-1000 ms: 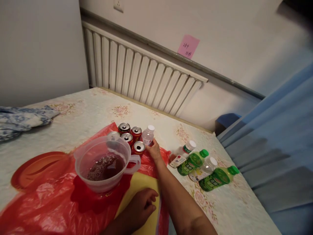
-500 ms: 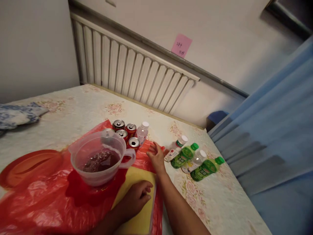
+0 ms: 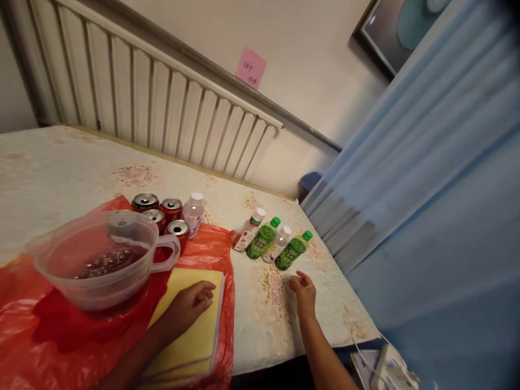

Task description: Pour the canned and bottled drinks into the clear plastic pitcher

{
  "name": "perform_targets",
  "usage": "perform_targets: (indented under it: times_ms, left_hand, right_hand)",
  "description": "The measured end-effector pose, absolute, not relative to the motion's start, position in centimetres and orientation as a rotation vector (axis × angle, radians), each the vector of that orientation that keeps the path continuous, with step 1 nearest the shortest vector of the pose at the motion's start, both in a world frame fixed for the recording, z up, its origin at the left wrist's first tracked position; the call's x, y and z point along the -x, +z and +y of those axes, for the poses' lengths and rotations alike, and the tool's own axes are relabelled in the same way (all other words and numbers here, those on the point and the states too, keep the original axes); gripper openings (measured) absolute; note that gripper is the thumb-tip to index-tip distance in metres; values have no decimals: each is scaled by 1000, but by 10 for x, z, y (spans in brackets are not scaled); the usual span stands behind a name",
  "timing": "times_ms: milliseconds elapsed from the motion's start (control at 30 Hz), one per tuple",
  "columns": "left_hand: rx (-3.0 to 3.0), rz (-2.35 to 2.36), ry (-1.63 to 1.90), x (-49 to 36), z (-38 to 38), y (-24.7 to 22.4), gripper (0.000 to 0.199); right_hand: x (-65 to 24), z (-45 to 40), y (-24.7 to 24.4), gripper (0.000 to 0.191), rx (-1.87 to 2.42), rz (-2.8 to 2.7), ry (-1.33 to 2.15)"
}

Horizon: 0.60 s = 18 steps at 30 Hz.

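Bottles sit in a close row on the flowered tablecloth (image 3: 260, 303), and your right hand (image 3: 304, 292) hangs just short of the nearest green bottle (image 3: 291, 252), apart from it. Its fingers are loosely curled with a moderate gap to the thumb, and you hold nothing there. Past that bottle come a white-capped clear bottle (image 3: 277, 245), a second green bottle (image 3: 263, 238) and another white-capped bottle (image 3: 249, 232); the slanted view suggests they stand upright. Your left hand (image 3: 190, 306) is over the yellow pad (image 3: 195, 336), fingers half folded and bare; you cannot tell from here whether it touches the pad. To its left are the clear jug (image 3: 97, 271) of dark, bubbly liquid, the cans (image 3: 177, 234) and a lone bottle (image 3: 193, 214), well apart from your right hand. Judging by that hand's place, your step looks like lining up with the row's near end. Taking that green bottle would call for a wider spread of the fingers and a side grip, clear of its close neighbour.
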<state>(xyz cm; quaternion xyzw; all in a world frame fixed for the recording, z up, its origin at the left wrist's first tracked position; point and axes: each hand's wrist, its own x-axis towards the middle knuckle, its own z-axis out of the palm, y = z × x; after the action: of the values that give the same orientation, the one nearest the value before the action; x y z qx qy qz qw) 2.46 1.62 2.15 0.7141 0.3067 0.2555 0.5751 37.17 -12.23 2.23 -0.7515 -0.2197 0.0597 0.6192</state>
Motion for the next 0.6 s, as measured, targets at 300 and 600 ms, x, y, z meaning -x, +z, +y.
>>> perform_targets:
  times_ms: [300,600]
  left_hand:
    - [-1552,655,600,-21,20,22,38]
    - [-1541,612,607,-19,21,23,36]
  right_hand:
    - [-414,-68,44,79,1783,-623,22]
    - [-414,-51,43,51,1918,-522,-87]
